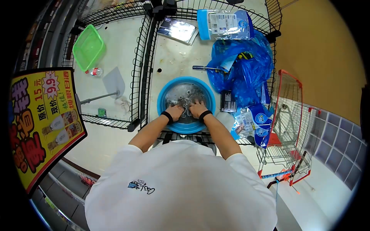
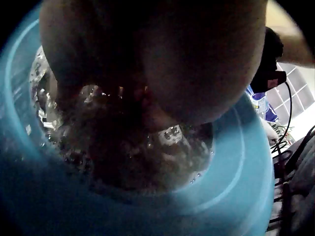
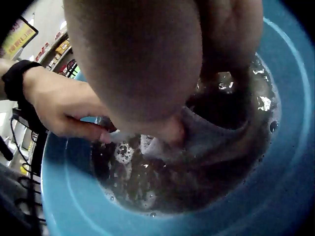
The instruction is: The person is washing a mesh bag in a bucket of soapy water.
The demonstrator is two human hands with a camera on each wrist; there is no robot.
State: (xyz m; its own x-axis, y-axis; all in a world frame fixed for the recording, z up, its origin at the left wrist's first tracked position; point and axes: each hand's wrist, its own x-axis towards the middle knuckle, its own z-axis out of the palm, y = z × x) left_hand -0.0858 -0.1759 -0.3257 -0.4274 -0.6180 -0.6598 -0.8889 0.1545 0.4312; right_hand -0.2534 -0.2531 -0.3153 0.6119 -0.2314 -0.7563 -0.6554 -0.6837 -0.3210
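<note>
A round blue basin (image 1: pixel 162 98) stands in front of the person, holding murky grey water (image 1: pixel 184 91) with bubbles on it. Both hands reach into it, partly under the surface. A wet grey cloth (image 3: pixel 211 140) stretches between them in the right wrist view. The left hand (image 1: pixel 175 112) pinches one end of this cloth, its thumb near the water's surface. Across from it, the right hand (image 1: pixel 198 109) grips the cloth with its thumb (image 3: pixel 173 130) on top, the other fingers hidden. In the left wrist view the left hand is dark and covers most of the cloth.
Right of the basin lie a blue plastic bag (image 1: pixel 246 77), a small black box (image 1: pixel 228 101) and a blue-and-white package (image 1: pixel 256 123). Behind are a screwdriver (image 1: pixel 200 67), a flat box (image 1: pixel 177 30) and another package (image 1: pixel 227 25). A black wire fence (image 1: pixel 139 65) borders the left.
</note>
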